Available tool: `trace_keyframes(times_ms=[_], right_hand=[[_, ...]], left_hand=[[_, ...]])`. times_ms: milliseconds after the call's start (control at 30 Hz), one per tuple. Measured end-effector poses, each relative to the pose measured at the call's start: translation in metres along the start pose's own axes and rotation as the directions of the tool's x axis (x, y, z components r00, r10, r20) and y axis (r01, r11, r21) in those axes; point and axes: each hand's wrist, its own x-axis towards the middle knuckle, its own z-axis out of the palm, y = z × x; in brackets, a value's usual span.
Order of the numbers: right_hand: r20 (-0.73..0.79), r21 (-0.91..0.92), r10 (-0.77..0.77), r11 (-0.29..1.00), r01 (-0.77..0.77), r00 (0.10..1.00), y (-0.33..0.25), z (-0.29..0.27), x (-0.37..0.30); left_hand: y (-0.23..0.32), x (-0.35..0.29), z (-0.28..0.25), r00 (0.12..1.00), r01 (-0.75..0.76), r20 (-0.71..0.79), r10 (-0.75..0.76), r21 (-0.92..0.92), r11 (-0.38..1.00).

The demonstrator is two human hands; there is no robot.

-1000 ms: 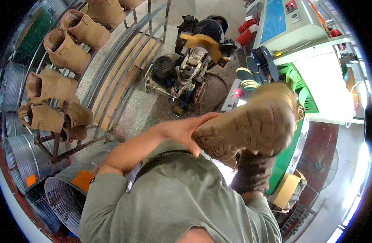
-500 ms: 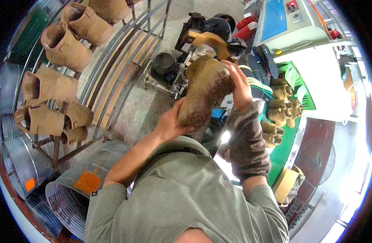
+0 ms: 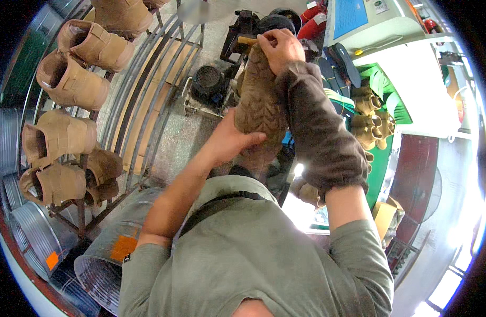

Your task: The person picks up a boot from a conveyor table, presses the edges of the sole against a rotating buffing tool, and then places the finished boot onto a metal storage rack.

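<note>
A tan boot (image 3: 260, 103) is held up in front of me, its treaded sole turned toward me. My left hand (image 3: 231, 140) is closed round its near end, with the thumb across the sole. At the far end, my right hand (image 3: 281, 48) grips the tip, fingers bent over the edge. A dark brown sleeve cover (image 3: 322, 132) wraps my right forearm. The boot's upper is mostly hidden behind the sole.
A metal rack (image 3: 158, 90) with several tan boots (image 3: 73, 79) stands at left, above large ribbed metal ducts (image 3: 113, 264). A dark motor (image 3: 208, 82) sits ahead on the floor. To the right, a green bench (image 3: 381, 164) carries small boots (image 3: 367, 127) and insoles (image 3: 340, 63).
The boot has been turned so its sole faces me more fully and stands more upright. My right hand has moved up to its far end; my left hand stays at the near end.
</note>
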Motion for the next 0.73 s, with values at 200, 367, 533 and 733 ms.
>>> trace_keyframes(times_ms=[200,367,533,733], right_hand=[[-0.01,0.068,-0.085,0.994,0.086,0.996,0.004,0.005,-0.019],[-0.052,-0.004,-0.221,0.975,0.221,0.974,-0.015,0.001,-0.028],[0.004,0.02,-0.257,0.966,0.257,0.966,-0.012,0.0,-0.031],[0.098,0.058,-0.1,0.994,0.094,0.99,-0.026,-0.004,-0.043]], left_hand=[[0.0,-0.012,-0.003,0.999,-0.007,0.04,0.01,-0.089,0.996],[-0.011,-0.012,-0.014,0.993,-0.086,0.075,0.092,-0.086,0.993],[-0.01,-0.011,-0.023,0.996,-0.024,0.087,0.025,-0.015,1.0],[-0.011,-0.016,-0.032,0.989,-0.091,0.134,0.064,0.207,0.974]])
